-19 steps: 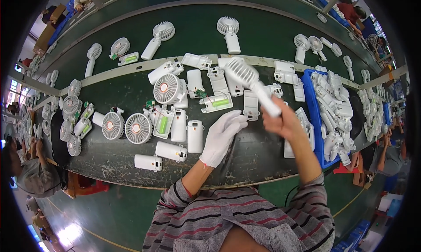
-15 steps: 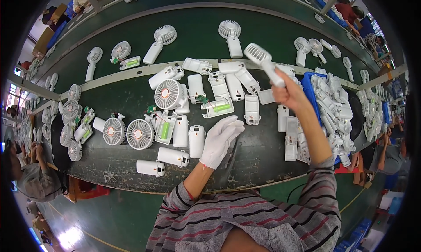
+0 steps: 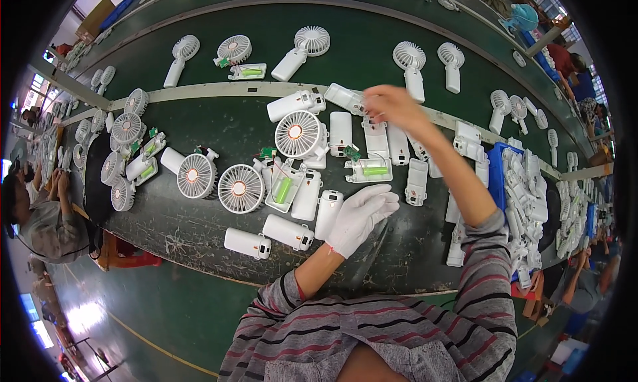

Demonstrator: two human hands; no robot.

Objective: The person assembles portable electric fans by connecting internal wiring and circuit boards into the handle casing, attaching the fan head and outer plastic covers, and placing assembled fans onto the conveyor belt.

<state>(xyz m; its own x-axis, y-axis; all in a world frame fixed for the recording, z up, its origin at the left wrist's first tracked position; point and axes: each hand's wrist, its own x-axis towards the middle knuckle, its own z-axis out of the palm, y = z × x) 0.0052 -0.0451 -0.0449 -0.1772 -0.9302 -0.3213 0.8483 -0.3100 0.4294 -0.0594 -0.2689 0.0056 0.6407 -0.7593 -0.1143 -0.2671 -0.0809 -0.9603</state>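
Observation:
My left hand (image 3: 362, 217), in a white glove, rests just above the dark worktop, fingers stretched out, with nothing in it. Beside it are white handle housings (image 3: 329, 212) and an open handle half with a green battery (image 3: 369, 170). My bare right hand (image 3: 393, 108) reaches over the far part of the bench, above several white handle shells (image 3: 375, 137). Motion blurs its fingers, so I cannot make out whether they grip anything. A white handheld fan (image 3: 451, 64) lies on the green belt beyond that hand, next to another fan (image 3: 409, 66).
Fan heads with orange centres (image 3: 240, 188) lie left of the housings, some wired to green circuit boards. A blue crate (image 3: 496, 172) heaped with white parts stands at the right. A pale rail (image 3: 266, 89) separates bench and belt. Co-workers sit at both sides.
The handheld fan has left my right hand and lies on the belt. That hand has moved left over the shells. The view has turned to the left; my left hand stays low over the bench.

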